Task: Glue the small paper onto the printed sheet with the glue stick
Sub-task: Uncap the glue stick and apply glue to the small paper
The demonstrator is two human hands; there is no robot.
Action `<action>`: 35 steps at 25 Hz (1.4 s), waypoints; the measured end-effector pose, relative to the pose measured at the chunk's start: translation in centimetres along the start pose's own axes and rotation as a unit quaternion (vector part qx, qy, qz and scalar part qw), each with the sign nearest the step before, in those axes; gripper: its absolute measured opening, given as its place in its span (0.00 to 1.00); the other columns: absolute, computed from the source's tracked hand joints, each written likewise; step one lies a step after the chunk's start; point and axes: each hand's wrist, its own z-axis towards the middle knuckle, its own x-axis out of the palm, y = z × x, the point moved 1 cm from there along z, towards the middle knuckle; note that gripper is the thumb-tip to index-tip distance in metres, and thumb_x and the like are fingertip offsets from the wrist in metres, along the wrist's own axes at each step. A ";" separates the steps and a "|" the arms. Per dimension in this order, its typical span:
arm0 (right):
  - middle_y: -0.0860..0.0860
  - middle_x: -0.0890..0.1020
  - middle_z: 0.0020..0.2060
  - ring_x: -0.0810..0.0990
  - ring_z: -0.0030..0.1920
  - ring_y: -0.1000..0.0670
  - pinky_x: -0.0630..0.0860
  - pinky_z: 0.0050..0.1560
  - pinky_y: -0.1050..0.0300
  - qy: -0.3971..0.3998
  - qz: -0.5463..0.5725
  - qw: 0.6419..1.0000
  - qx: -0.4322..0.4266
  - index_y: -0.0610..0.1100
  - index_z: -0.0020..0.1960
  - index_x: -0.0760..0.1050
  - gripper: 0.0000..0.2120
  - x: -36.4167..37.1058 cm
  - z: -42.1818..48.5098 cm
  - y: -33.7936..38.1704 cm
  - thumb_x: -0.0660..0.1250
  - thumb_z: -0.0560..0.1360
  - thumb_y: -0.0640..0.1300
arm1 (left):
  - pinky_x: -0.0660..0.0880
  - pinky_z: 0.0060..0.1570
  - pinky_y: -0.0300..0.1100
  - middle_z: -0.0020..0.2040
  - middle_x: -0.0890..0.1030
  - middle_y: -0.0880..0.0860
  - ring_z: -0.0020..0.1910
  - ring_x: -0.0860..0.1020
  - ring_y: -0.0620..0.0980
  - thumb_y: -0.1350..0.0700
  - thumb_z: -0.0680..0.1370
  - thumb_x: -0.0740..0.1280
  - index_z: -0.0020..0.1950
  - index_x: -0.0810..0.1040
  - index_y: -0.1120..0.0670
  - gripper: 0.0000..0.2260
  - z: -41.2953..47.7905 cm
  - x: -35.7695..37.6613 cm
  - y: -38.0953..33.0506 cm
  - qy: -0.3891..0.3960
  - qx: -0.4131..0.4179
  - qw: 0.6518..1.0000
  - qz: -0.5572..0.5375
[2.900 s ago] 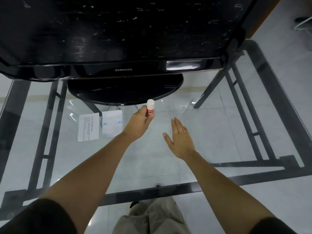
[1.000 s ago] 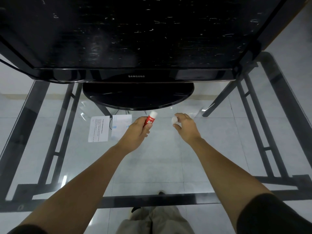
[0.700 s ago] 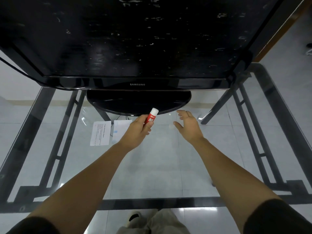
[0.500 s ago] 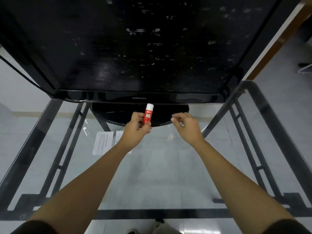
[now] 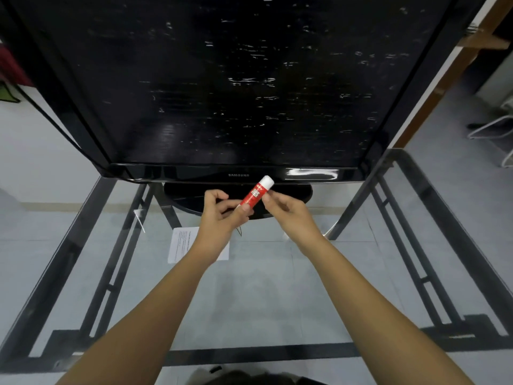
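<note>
My left hand [image 5: 219,216] holds the lower end of a red glue stick [image 5: 254,195] with a white cap, tilted up to the right, above the glass table. My right hand [image 5: 288,211] pinches the stick's upper part just below the cap. The printed sheet [image 5: 181,244] lies flat on the glass beneath my left wrist, which covers its right side. To the right of that wrist only a white corner of the small paper [image 5: 224,253] shows.
A large black Samsung TV [image 5: 238,87] fills the back of the glass table, its oval stand [image 5: 301,193] just behind my hands. The table's black frame runs along the front edge [image 5: 249,354] and both sides. A white chair [image 5: 497,126] stands on the floor far right.
My right hand has moved left and closed on the glue stick, which my left hand has kept holding and tilted to the right. The view has tipped upward toward the TV.
</note>
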 end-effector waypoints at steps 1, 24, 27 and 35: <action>0.56 0.81 0.53 0.77 0.54 0.60 0.70 0.50 0.69 -0.007 0.026 1.000 -0.001 0.47 0.62 0.75 0.19 0.6 -0.1 0.1 0.65 0.74 0.55 | 0.80 0.46 0.43 0.49 0.82 0.58 0.46 0.83 0.55 0.57 0.74 0.70 0.48 0.63 0.48 0.15 -0.2 -0.1 0.1 0.007 0.002 1.000 0.006; 0.56 0.85 0.44 0.81 0.51 0.58 0.74 0.54 0.62 -0.069 0.146 0.987 -0.021 0.52 0.48 0.81 0.08 4.5 -0.3 0.3 0.69 0.72 0.53 | 0.77 0.47 0.36 0.47 0.78 0.53 0.47 0.80 0.46 0.64 0.71 0.70 0.44 0.73 0.53 0.09 -1.1 -2.8 -0.3 0.061 -0.123 0.983 -0.121; 0.54 0.84 0.47 0.81 0.52 0.58 0.73 0.55 0.62 -0.063 0.143 0.988 -0.015 0.51 0.50 0.81 0.10 4.5 -0.3 0.1 0.68 0.72 0.53 | 0.77 0.44 0.37 0.44 0.79 0.54 0.43 0.78 0.48 0.55 0.73 0.68 0.51 0.75 0.54 0.09 -1.3 -2.7 -0.2 0.061 -0.190 0.966 -0.166; 0.55 0.84 0.44 0.81 0.49 0.60 0.75 0.52 0.65 -0.051 0.138 0.989 -0.020 0.51 0.50 0.80 0.09 4.0 0.0 0.7 0.67 0.73 0.53 | 0.77 0.46 0.36 0.42 0.81 0.50 0.43 0.80 0.45 0.60 0.69 0.69 0.40 0.75 0.54 0.05 -1.2 -2.2 -0.3 0.034 -0.120 0.977 -0.175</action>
